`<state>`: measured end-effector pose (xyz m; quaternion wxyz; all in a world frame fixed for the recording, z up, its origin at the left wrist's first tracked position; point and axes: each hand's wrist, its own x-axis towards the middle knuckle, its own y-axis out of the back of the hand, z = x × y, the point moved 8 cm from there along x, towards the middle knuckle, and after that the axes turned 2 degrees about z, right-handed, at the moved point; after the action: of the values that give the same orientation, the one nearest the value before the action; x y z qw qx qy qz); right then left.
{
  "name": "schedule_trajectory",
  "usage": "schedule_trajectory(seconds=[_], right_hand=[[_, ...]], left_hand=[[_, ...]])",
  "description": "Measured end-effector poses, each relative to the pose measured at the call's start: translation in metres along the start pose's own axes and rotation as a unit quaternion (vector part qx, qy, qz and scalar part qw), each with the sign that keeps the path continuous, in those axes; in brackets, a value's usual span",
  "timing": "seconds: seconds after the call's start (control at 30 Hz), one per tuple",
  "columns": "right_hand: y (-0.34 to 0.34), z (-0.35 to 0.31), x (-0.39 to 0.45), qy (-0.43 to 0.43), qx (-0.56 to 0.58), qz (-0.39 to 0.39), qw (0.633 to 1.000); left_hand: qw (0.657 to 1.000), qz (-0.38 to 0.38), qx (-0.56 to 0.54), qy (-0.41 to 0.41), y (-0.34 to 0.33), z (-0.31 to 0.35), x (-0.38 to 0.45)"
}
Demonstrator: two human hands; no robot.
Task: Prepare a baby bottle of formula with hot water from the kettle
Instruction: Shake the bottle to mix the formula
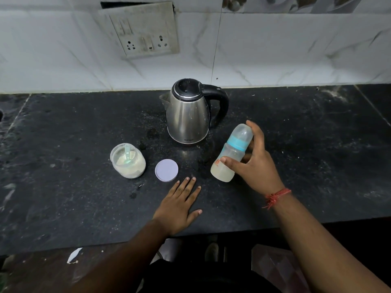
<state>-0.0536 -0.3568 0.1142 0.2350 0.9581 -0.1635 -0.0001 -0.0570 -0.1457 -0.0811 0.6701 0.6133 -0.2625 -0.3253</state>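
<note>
Dark stone counter (63,127), white tiled wall behind with a grimy socket plate (143,28).

Far left item: jar (128,160), clear, lid off, roughly half full of pale powder, a translucent scoop (127,154) standing in it. Just right of the jar, apart from it: lid (166,170), round, pale lilac, flat on the counter.

Below the lid: left hand (179,206), palm down on the counter, fingers straight and slightly spread, thumb out to the right, holding nothing. Fingertips near the lid, not touching it.

Centre back: kettle (188,117), steel body, black lid closed, black handle to the right, spout to the left, upright on the counter. Contents not visible.

Right of the kettle: bottle (231,153), clear, blue collar, clear cap on, tilted with the top leaning up and right toward the kettle. Cloudy pale liquid sits in the lower part. Cannot tell whether its base touches the counter.

Right hand (256,163) grips the bottle: thumb across the front of the body, fingers curled round the far side, index up by the cap. Red thread band (275,196) on that wrist.
</note>
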Motion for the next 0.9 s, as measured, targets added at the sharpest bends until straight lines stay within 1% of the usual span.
schedule_trajectory(seconds=[0.07, 0.1, 0.13, 0.2, 0.23, 0.3, 0.33, 0.43, 0.47, 0.5, 0.53, 0.57, 0.63, 0.67, 0.73, 0.77, 0.83, 0.87, 0.9], right_hand=[[0.011, 0.003, -0.004, -0.001, 0.036, 0.067, 0.997], [0.013, 0.005, -0.007, -0.007, 0.055, 0.083, 0.995], [0.009, 0.005, -0.009, -0.012, 0.060, 0.070, 0.996], [-0.007, 0.008, -0.014, -0.008, 0.029, 0.000, 1.000], [-0.009, 0.011, -0.015, -0.011, 0.029, -0.003, 1.000], [0.000, 0.019, -0.016, -0.037, 0.078, 0.058, 0.995], [0.002, 0.020, -0.017, -0.044, 0.086, 0.067, 0.993], [-0.012, 0.016, -0.022, -0.029, 0.037, 0.005, 0.999], [-0.011, 0.019, -0.023, -0.034, 0.037, 0.022, 0.998], [-0.007, 0.023, -0.024, -0.051, 0.062, 0.050, 0.996], [-0.005, 0.024, -0.025, -0.061, 0.070, 0.059, 0.994], [-0.008, 0.022, -0.025, -0.063, 0.061, 0.041, 0.995], [-0.016, 0.019, -0.026, -0.054, 0.015, -0.018, 0.998], [-0.013, 0.020, -0.025, -0.060, 0.014, -0.004, 0.998], [0.006, 0.029, -0.024, -0.087, 0.064, 0.078, 0.991], [0.009, 0.030, -0.023, -0.098, 0.077, 0.084, 0.989], [-0.001, 0.023, -0.023, -0.090, 0.032, 0.015, 0.995], [-0.004, 0.023, -0.024, -0.082, 0.020, -0.003, 0.996], [-0.001, 0.024, -0.025, -0.087, 0.031, 0.011, 0.996]], left_hand=[[1.000, 0.003, -0.008, 0.000, 0.000, 0.000, 0.001], [1.000, 0.006, -0.010, 0.003, 0.000, -0.001, 0.001], [1.000, 0.010, -0.011, 0.007, 0.000, -0.001, 0.001], [1.000, 0.012, -0.009, 0.018, 0.001, -0.001, 0.000], [1.000, 0.012, -0.009, 0.020, 0.001, -0.002, 0.000], [1.000, 0.012, -0.009, 0.025, 0.000, -0.002, 0.001], [0.999, 0.013, -0.007, 0.031, -0.001, -0.002, 0.001], [0.999, 0.009, -0.009, 0.052, -0.003, -0.003, 0.001], [0.998, 0.007, -0.010, 0.054, -0.003, -0.004, 0.002], [0.998, 0.006, -0.008, 0.055, -0.003, -0.004, 0.002], [0.998, 0.007, -0.005, 0.055, -0.004, -0.004, 0.002], [0.998, 0.007, -0.003, 0.055, -0.005, -0.004, 0.002], [0.998, 0.005, -0.006, 0.055, -0.005, -0.004, 0.002], [0.998, 0.005, -0.007, 0.055, -0.005, -0.004, 0.002], [0.998, 0.007, -0.002, 0.056, -0.005, -0.004, 0.002], [0.998, 0.009, 0.001, 0.058, -0.005, -0.004, 0.002], [0.998, 0.011, -0.001, 0.059, -0.005, -0.003, 0.001], [0.998, 0.012, -0.003, 0.060, -0.005, -0.003, 0.000], [0.998, 0.014, -0.004, 0.062, -0.004, -0.004, 0.000]])
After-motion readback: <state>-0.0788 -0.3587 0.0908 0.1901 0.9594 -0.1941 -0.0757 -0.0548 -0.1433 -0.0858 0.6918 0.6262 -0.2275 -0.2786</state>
